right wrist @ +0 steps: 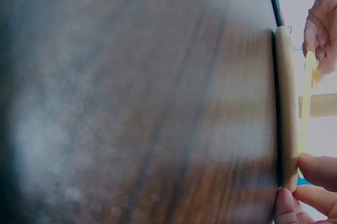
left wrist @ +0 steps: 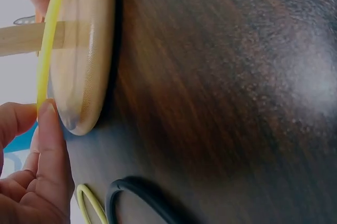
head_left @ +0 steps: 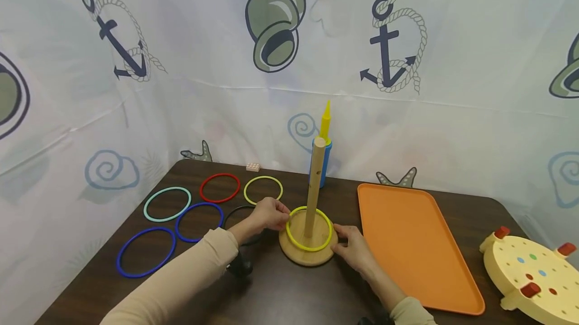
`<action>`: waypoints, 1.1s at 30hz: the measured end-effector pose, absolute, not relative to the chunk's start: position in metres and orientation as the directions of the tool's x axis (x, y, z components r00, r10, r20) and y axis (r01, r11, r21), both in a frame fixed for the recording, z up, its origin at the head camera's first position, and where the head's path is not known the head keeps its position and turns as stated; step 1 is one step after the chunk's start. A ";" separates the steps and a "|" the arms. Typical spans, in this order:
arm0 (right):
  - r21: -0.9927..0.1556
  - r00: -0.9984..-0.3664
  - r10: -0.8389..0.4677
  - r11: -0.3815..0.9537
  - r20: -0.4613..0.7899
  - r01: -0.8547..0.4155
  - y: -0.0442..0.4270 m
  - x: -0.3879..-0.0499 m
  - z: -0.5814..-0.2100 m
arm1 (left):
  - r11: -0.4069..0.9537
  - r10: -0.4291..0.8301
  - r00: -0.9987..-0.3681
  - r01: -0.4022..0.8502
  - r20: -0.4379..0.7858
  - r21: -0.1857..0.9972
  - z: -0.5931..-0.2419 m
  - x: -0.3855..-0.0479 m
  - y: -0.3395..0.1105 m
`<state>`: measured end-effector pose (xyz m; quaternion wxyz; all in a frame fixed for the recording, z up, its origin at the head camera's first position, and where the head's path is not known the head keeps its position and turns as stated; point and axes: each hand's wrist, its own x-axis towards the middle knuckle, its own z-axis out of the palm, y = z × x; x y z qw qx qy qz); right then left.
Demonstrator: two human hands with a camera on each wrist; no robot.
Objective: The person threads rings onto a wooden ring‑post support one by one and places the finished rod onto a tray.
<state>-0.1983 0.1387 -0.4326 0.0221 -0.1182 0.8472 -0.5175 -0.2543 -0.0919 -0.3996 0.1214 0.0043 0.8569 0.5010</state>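
A yellow ring (head_left: pixel 309 249) encircles the upright wooden post (head_left: pixel 315 184) low down, just above the round wooden base (head_left: pixel 308 260). In the left wrist view a small gap shows between the ring (left wrist: pixel 44 71) and the base (left wrist: pixel 96 71). My left hand (head_left: pixel 270 214) pinches the ring's left side between thumb and fingertips, seen closely as the hand (left wrist: pixel 39 166) in the left wrist view. My right hand (head_left: pixel 357 249) grips the base's right edge; in the right wrist view this hand's (right wrist: pixel 310 190) fingers lie at the rim of the base (right wrist: pixel 287 108), near the ring (right wrist: pixel 306 103).
Left of the base lie a black ring (head_left: pixel 230 213), a pale yellow ring (head_left: pixel 263 178), a red ring (head_left: pixel 220 175), blue rings (head_left: pixel 146 275) and a light-blue ring (head_left: pixel 167 189). A blue-and-yellow object (head_left: pixel 327 156) stands behind; rightward are an orange tray (head_left: pixel 416 244) and a cream pegged toy (head_left: pixel 534 275).
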 end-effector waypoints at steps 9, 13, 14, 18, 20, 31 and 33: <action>-0.866 -0.979 -0.185 0.474 0.082 -0.162 0.137 -0.197 -0.432 | 0.561 0.160 -0.973 -0.049 -0.166 0.826 -0.404 -0.250 -0.089; -0.861 -0.980 -0.180 0.482 0.087 -0.165 0.137 -0.196 -0.432 | 0.571 0.164 -0.974 -0.037 -0.158 0.820 -0.406 -0.249 -0.090; -0.863 -0.980 -0.182 0.478 0.085 -0.164 0.137 -0.196 -0.432 | 0.571 0.164 -0.974 -0.037 -0.159 0.820 -0.406 -0.249 -0.091; -0.868 -0.979 -0.188 0.469 0.083 -0.163 0.137 -0.197 -0.433 | 0.581 0.181 -0.973 -0.015 -0.146 0.814 -0.406 -0.249 -0.093; -0.874 -0.979 -0.188 0.461 0.075 -0.156 0.136 -0.197 -0.434 | 0.590 0.183 -0.973 -0.006 -0.141 0.808 -0.405 -0.249 -0.097; -0.880 -0.984 -0.175 0.461 0.039 -0.117 0.137 -0.197 -0.432 | 0.637 0.102 -0.992 0.004 -0.079 0.771 -0.386 -0.248 -0.178; -0.878 -0.983 -0.180 0.465 0.033 -0.114 0.137 -0.196 -0.432 | 0.646 0.088 -0.993 -0.002 -0.076 0.763 -0.383 -0.245 -0.200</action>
